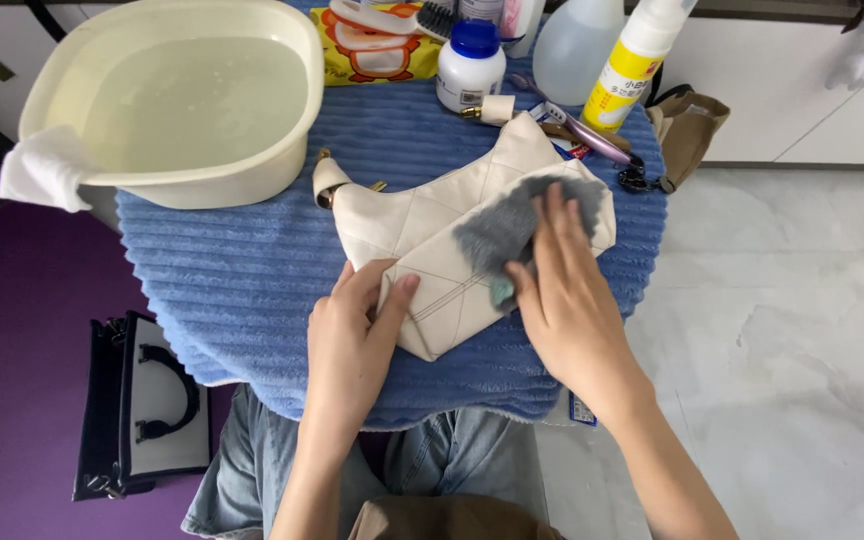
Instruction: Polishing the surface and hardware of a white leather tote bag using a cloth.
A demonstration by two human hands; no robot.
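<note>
— While the right hand [562, 290] presses a grey cloth [504, 232] flat against the cream quilted bag [432, 250], how much of the wiping would you say is done?

— Hard to put a figure on it. The bag lies on the blue ribbed towel [242, 280] over the small table, right in front of the person's knees. The cloth sits on the bag's upper right part, so that area is being worked now. The lower corner, under the left hand [357, 335], and the far left end by the strap look untouched to me, though I can't tell damp from dry here.

— And the hands themselves?

— The right one is nearly flat, fingers stretched out over the cloth, pinning it down rather than gripping it. The left is loosely open too, thumb and fingers spread on the bag's lower edge to steady it; it grasps nothing.

— Anything that hints at what's left?

— The basin [182, 95] behind is full of fairly clear water, with a white cloth [44, 170] draped on its rim. The yellow spray bottle [632, 65] and the white jar with a blue lid [470, 68] stand upright and capped. I'd judge the cleaning is mid-way at best, with most of the bag's face yet to be covered.
</note>
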